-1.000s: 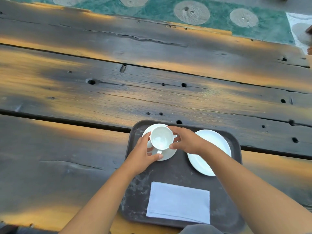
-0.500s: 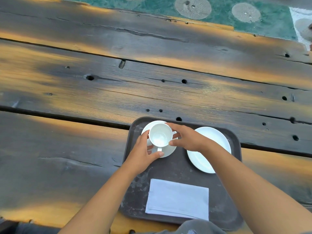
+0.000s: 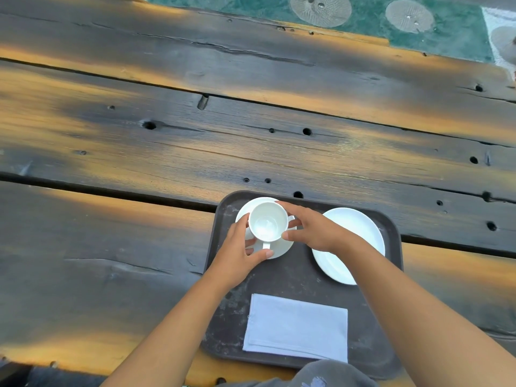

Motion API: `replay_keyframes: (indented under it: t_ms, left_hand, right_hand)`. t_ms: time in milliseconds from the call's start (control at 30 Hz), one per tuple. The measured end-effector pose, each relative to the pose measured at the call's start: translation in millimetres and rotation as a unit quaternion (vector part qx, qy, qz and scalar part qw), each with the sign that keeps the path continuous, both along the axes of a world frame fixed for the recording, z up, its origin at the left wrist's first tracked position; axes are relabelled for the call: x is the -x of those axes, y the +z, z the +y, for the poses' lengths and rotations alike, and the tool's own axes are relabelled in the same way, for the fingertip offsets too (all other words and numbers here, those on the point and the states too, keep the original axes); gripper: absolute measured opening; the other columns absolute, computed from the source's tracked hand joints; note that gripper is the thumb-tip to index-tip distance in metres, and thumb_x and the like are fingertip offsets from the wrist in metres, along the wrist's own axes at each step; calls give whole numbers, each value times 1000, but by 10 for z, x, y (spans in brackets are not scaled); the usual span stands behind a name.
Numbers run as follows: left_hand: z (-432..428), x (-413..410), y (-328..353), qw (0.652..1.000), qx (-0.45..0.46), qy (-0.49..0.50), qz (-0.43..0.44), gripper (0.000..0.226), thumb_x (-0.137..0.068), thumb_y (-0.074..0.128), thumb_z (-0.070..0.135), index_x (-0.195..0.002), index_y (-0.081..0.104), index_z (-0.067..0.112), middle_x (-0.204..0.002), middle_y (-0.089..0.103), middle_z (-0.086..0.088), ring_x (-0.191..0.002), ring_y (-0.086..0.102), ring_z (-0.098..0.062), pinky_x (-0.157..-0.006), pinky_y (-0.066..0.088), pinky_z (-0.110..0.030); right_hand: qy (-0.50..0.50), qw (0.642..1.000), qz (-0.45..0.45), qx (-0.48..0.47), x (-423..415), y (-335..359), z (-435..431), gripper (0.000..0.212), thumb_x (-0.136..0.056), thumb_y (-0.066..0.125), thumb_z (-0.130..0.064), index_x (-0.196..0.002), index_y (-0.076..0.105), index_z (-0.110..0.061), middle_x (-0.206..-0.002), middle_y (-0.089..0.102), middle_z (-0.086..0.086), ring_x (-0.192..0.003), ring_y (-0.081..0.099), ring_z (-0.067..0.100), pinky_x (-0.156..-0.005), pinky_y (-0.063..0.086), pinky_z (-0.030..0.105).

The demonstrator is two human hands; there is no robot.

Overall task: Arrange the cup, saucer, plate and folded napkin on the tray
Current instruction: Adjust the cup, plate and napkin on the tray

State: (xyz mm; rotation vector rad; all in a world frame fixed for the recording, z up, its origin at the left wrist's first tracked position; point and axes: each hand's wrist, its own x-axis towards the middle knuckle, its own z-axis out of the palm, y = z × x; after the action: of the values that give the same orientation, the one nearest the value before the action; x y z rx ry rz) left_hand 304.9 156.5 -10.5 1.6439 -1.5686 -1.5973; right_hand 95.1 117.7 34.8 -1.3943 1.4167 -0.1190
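Observation:
A dark brown tray [image 3: 296, 277] lies at the near edge of the wooden table. In its far left corner a white cup [image 3: 267, 225] stands upright on a white saucer [image 3: 282, 247], handle pointing toward me. My left hand [image 3: 237, 252] touches the cup's left side, thumb on the saucer's near rim. My right hand [image 3: 312, 230] holds the cup's right side with fingers and thumb. A white plate [image 3: 360, 236] sits in the far right corner, partly under my right wrist. A folded pale napkin [image 3: 297, 326] lies flat at the tray's near middle.
The table [image 3: 195, 135] is made of dark, weathered planks with gaps and holes. Beyond its far edge is a green patterned floor [image 3: 363, 15]. Grey cloth [image 3: 326, 375] shows at the bottom edge.
Both hands stay on the cup and saucer; the cup has settled slightly. The view has shifted a little.

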Motion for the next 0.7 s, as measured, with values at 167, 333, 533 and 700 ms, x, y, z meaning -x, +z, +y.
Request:
replay_keyframes:
  t_ms: [167,333,533,700]
  left_hand:
    - [-12,-19,-29,1000,-5,-6,-4,91,-79,81,38,-142,18,57,-154,29,13,-114,52,-3,-84,43,-11]
    - [-19,-37,-24,1000,-3,-14,5,92,-81,80,35,-146,18,54,-154,28,12,-120,53,-9,-95,47,-21]
    - [-27,-56,16,1000,-4,-17,5,92,-82,79,34,-149,18,48,-156,27,10,-129,52,-15,-106,49,-38]
    - [-7,-31,-12,1000,6,-9,1,92,-81,80,34,-149,18,47,-155,28,10,-128,52,-14,-102,49,-34]
  right_hand:
    - [-3,1000,-3,1,-5,6,7,70,-92,68,-17,-147,38,-47,-138,54,-11,-116,59,13,-106,48,46]
    - [-12,1000,-1,6,-26,5,43,70,-94,67,-16,-150,36,-42,-144,51,-6,-121,57,17,-108,46,48]
    - [-20,1000,-3,9,-49,12,65,69,-95,67,-16,-151,35,-40,-147,50,-4,-122,56,18,-109,45,48]
    - [-19,1000,-2,0,-28,6,46,70,-95,66,-18,-151,34,-44,-144,51,-6,-121,56,16,-108,46,45]
